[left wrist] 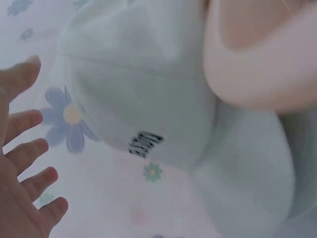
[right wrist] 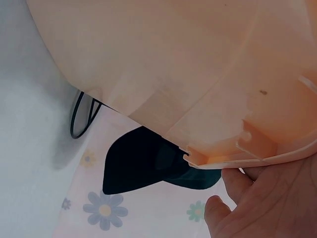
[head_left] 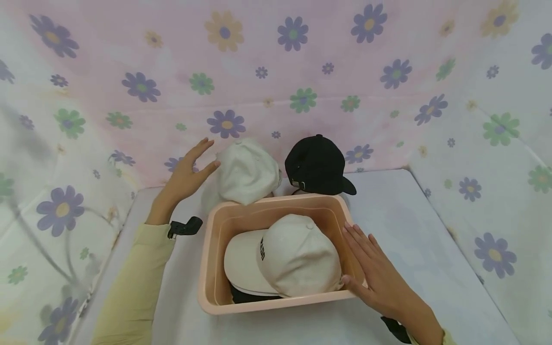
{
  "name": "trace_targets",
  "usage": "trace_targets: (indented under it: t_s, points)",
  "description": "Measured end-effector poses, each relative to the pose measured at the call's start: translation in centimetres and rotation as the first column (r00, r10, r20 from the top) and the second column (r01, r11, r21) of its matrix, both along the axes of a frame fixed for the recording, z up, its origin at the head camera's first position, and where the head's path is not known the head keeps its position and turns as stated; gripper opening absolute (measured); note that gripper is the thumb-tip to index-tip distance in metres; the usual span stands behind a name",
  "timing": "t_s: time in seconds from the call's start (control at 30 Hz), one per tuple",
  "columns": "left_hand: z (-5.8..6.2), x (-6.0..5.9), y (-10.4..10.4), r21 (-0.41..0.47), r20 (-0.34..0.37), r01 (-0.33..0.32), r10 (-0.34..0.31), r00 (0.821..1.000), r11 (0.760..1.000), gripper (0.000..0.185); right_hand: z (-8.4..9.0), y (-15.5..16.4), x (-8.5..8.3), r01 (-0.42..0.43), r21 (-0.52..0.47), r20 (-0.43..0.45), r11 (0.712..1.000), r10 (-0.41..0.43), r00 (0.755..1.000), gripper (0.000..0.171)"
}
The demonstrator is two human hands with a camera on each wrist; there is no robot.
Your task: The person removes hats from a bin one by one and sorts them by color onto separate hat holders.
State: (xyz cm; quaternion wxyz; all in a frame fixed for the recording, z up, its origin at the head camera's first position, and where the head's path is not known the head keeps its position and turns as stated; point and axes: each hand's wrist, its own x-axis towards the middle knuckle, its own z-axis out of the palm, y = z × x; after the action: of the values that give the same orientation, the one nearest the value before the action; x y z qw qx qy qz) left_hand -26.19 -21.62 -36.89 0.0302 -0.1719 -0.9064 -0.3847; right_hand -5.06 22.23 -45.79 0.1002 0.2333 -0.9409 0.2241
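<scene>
A peach plastic bin (head_left: 208, 287) holds a cream cap (head_left: 302, 258) with dark lettering, its brim facing left, and a strip of black material (head_left: 252, 296) shows beneath it. Spread fingers of my left hand (head_left: 184, 175) are beside a white cap (head_left: 247, 172) behind the bin, apparently just short of it. That cap carries dark lettering (left wrist: 145, 144) in the left wrist view. My right hand (head_left: 381, 275) rests on the bin's right rim with fingers mostly straight. To the right of the white cap is a black cap (head_left: 315, 165), its brim pointing right.
The bin stands on a pale table (head_left: 388, 206) against flower-printed cloth walls (head_left: 258, 86). A thin black loop (right wrist: 74, 119) shows beyond the bin's edge in the right wrist view. Each wrist wears a black strap, one being the left strap (head_left: 184, 226).
</scene>
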Motion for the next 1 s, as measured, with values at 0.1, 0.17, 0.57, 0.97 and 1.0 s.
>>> trace_targets:
  t_s: [0.1, 0.17, 0.57, 0.97, 1.0]
  points:
    - [-1.0, 0.5, -0.9, 0.042, -0.046, -0.064, 0.066, 0.997, 0.997, 0.061, 0.0, 0.0, 0.1, 0.001, -0.012, 0.016, 1.0, -0.001, 1.0, 0.086]
    - [-1.8, 1.0, -1.3, 0.084, -0.039, -0.109, 0.113, 0.993, 0.99, 0.059, 0.0, 0.0, 0.2, 0.004, -0.016, 0.023, 1.0, -0.003, 1.0, 0.085]
    - [-6.6, 2.8, -2.7, 0.297, 0.344, -0.317, 0.209, 0.916, 0.901, 0.067, -0.2, 0.0, 0.3, 0.009, -0.042, -0.002, 0.999, -0.009, 1.0, 0.084]
    - [-9.1, 3.6, -1.5, 0.425, 0.389, -0.379, 0.213, 0.897, 0.822, 0.055, -0.2, -0.1, 0.1, -0.002, -0.06, -0.02, 0.998, 0.001, 1.0, 0.084]
    - [-9.3, 3.6, -1.4, 0.411, 0.391, -0.385, 0.222, 0.893, 0.826, 0.055, -0.2, -0.1, 0.1, 0.002, -0.056, -0.016, 0.998, -0.003, 1.0, 0.084]
